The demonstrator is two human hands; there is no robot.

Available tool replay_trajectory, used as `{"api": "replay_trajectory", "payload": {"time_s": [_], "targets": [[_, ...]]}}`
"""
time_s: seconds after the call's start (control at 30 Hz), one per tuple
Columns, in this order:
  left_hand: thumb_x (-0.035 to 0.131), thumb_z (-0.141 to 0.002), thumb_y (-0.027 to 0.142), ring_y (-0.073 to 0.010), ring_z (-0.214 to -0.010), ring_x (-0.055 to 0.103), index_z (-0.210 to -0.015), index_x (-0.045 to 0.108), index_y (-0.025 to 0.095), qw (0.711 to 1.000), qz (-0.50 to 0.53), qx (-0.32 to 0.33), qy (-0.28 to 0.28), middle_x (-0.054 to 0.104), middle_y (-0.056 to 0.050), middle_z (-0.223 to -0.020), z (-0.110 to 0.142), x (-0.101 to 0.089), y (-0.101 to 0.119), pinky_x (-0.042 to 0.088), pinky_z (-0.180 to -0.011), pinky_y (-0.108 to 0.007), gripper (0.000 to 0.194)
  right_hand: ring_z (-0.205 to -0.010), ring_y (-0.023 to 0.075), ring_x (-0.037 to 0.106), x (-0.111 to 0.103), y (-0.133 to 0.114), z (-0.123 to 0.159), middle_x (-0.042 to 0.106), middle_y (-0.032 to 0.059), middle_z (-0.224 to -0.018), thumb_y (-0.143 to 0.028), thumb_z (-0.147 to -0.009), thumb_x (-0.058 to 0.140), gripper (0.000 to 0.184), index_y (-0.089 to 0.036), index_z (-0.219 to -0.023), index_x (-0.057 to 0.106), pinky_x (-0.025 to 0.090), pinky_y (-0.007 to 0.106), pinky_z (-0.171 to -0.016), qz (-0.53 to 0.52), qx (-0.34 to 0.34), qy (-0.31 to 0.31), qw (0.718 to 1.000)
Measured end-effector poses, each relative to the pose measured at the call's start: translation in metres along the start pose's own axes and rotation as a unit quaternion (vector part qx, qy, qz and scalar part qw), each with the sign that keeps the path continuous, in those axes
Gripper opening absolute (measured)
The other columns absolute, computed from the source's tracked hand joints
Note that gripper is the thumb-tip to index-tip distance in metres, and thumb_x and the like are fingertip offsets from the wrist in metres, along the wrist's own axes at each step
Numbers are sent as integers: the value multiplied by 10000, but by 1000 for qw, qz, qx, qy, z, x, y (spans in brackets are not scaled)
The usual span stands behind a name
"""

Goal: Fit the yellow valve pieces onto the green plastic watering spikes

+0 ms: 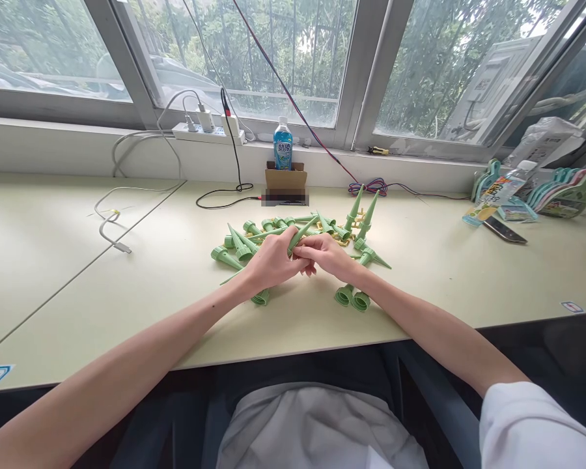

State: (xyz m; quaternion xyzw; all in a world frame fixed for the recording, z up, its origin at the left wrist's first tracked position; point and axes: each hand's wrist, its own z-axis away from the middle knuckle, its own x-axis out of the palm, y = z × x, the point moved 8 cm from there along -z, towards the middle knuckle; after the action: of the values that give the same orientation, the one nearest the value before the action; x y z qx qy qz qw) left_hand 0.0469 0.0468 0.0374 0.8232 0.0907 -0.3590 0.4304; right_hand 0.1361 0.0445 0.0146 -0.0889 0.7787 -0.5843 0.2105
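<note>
Over the middle of the table, my left hand [273, 258] is closed around a green plastic watering spike [301, 235], its tip slanting up to the right. My right hand [330, 256] meets it from the right, fingers pinched together at the spike's lower part; what they grip there is hidden by the fingers. Several more green spikes with threaded caps lie around both hands, among them a spike [226, 256] to the left. Two stand with tips up, including an upright spike [368, 217] at the right. Small yellow plastic parts [359, 220] lie among them.
Behind the pile, a blue-labelled bottle [283, 147] stands by an open cardboard box [287, 177]. A power strip [208, 133] with cables sits on the ledge. A white cable [111, 228] trails at left. A phone [504, 230] and another bottle [498, 193] lie at right.
</note>
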Motion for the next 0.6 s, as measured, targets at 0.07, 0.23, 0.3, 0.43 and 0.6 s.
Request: {"api": "replay_trajectory", "payload": {"time_s": [0.07, 0.23, 0.3, 0.43, 0.6], "targets": [[565, -739, 207, -136, -565, 625, -737, 326, 227, 1000, 11, 4, -2, 675, 50, -614, 0, 0, 1, 424, -537, -235, 240, -479, 87, 556, 0, 1, 0, 616, 2, -568, -328, -879, 586, 286, -127, -679, 626, 451, 212, -489, -24, 6, -9, 1000], [564, -749, 209, -144, -556, 643, -739, 336, 227, 1000, 14, 10, 4, 680, 53, -591, 0, 0, 1, 442, -560, -246, 229, -488, 98, 565, 1, 10, -3, 627, 21, -589, -344, -869, 614, 286, -113, -703, 645, 444, 222, -482, -87, 28, -28, 995], [565, -747, 210, -151, -557, 649, -741, 338, 229, 1000, 17, 11, 4, 678, 53, -583, -1, 0, 0, 442, -562, -251, 228, -492, 100, 565, 2, 13, -4, 629, 25, -595, -355, -861, 628, 283, -110, -722, 656, 442, 221, -478, -111, 38, -36, 992], [565, -745, 217, -156, -552, 650, -753, 343, 231, 1000, 17, 7, 3, 683, 57, -585, -1, 1, -2, 448, -566, -258, 222, -495, 97, 560, 2, 16, -3, 627, 26, -596, -381, -847, 651, 292, -109, -739, 666, 436, 215, -469, -124, 50, -36, 990], [566, -742, 230, -157, -559, 643, -764, 352, 233, 1000, 11, 8, -2, 696, 54, -615, -1, 2, -3, 451, -561, -262, 215, -485, 94, 558, 1, 12, -1, 622, 19, -584, -390, -832, 669, 295, -119, -716, 650, 449, 215, -466, -87, 50, -9, 995]]}}
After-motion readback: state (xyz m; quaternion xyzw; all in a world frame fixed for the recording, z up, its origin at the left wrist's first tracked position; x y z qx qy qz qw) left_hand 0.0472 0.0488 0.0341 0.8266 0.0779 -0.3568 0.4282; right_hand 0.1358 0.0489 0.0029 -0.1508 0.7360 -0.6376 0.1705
